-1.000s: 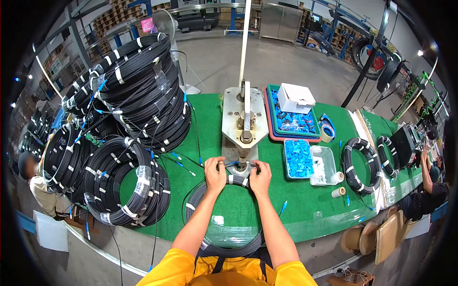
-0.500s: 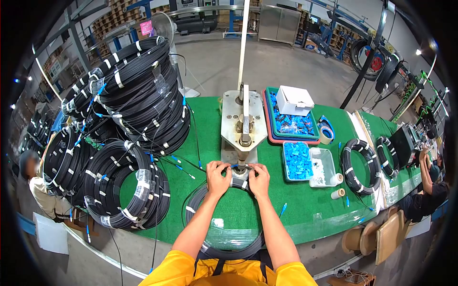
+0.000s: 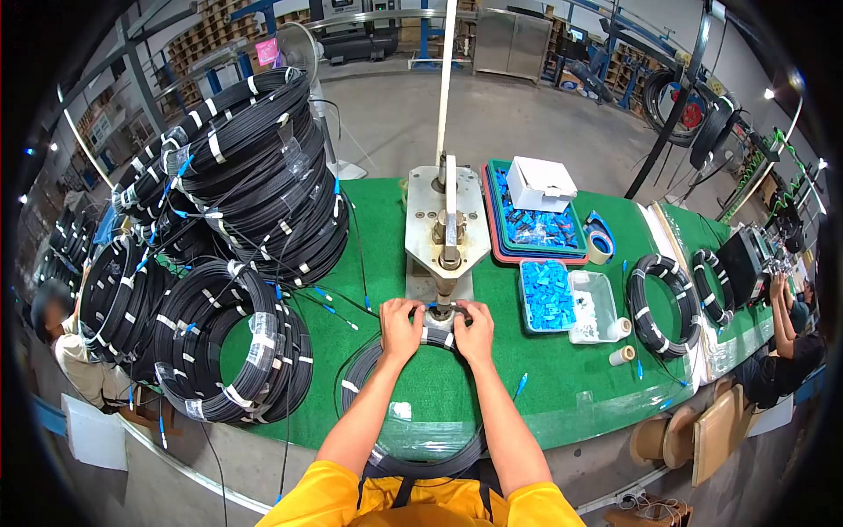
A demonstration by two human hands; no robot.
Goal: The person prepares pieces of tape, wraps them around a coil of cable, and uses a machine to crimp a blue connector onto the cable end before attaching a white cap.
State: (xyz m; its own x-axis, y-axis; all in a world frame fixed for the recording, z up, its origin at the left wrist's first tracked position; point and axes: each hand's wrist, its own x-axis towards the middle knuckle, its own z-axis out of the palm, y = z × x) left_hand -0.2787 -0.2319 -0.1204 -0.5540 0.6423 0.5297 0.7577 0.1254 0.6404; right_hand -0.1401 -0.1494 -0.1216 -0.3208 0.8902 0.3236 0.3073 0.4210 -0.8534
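A metal bench press stands upright on the green mat in front of me. Both my hands are closed at its lower end. My left hand pinches at a small blue connector, mostly hidden by the fingers and the press tip. On the other side of the tip, my right hand has its fingertips pressed together; what they hold is too small to make out. A coil of black cable with white bands lies flat below my wrists, partly covered by my forearms.
Tall stacks of black cable coils rise at left. To the right are a tray of blue parts, a white box, a tub of blue pieces, a clear tub, tape rolls and two coils. Other people sit at both sides.
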